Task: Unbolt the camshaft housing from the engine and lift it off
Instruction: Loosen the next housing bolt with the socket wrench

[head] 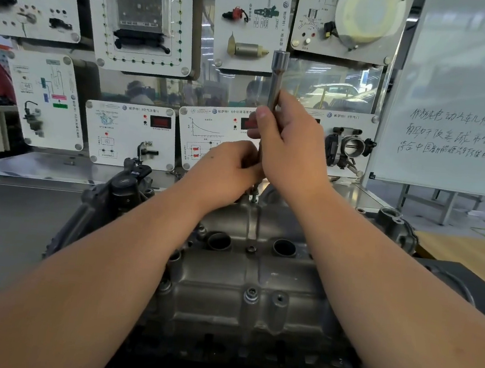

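A person's right hand [292, 147] wraps its fingers and thumb around the shaft of a long socket extension bar [274, 96], holding it upright over the far edge of the camshaft housing [243, 274] at the centre of the frame. The left hand [227, 170], just below and touching the right, pinches the bar's lower end, apparently steadying the tip on a bolt [253, 198] at the housing's far rim; the tip itself is largely hidden behind the fingers, so whether it is seated cannot be told. The two-handed hold looks meant to keep the slim tool square to the fastener while it is spun by hand.

The grey cast housing sits on top of the engine [118, 200], filling the lower centre of the frame. A second bolt [251, 294] is in place near its close edge, and another fastener [250, 249] shows between two open round wells, suggesting the unbolting is not finished and the lift is some way off.

Behind, training display panels [142, 15] cover the upper left and centre, with a throttle body [349, 147] mounted at centre right and a handwritten whiteboard [468, 97] at the right.
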Tool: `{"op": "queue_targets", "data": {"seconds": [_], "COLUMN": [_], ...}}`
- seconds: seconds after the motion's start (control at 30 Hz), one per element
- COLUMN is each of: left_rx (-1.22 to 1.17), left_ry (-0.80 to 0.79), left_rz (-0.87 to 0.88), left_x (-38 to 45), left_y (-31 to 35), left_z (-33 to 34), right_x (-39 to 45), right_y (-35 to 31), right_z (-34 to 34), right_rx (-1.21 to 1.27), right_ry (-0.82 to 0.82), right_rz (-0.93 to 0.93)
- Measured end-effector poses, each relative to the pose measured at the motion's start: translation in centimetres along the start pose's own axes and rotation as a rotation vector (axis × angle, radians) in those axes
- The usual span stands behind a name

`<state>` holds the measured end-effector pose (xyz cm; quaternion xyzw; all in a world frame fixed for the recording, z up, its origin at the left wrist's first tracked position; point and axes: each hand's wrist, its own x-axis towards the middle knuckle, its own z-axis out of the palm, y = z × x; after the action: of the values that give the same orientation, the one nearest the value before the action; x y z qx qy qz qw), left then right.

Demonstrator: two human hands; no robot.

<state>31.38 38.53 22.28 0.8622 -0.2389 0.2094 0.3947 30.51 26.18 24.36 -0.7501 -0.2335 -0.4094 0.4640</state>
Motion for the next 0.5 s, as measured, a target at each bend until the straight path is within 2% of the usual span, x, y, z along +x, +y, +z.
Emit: {"op": "queue_targets", "data": {"seconds": [0.13,0.37,0.5], "left_rx": [-0.030,0.010,-0.030], "left_ry": [-0.010,0.019,0.001], "left_rz": [0.048,0.007,0.027], "left_x": [-0.34,0.13,-0.07], "left_y": [0.22,-0.34,-0.06], "left_z": [0.07,-0.10,0.12], "right_x": [0.02,-0.10,0.12], "right_y": [-0.27,-0.12,0.05], "right_z": [0.01,0.06,0.02], "right_rx": [0.030,-0.036,0.040], "right_ry": [-0.033,-0.030,-0.039], "right_rz": [-0.001,-0.014,0.010]}}
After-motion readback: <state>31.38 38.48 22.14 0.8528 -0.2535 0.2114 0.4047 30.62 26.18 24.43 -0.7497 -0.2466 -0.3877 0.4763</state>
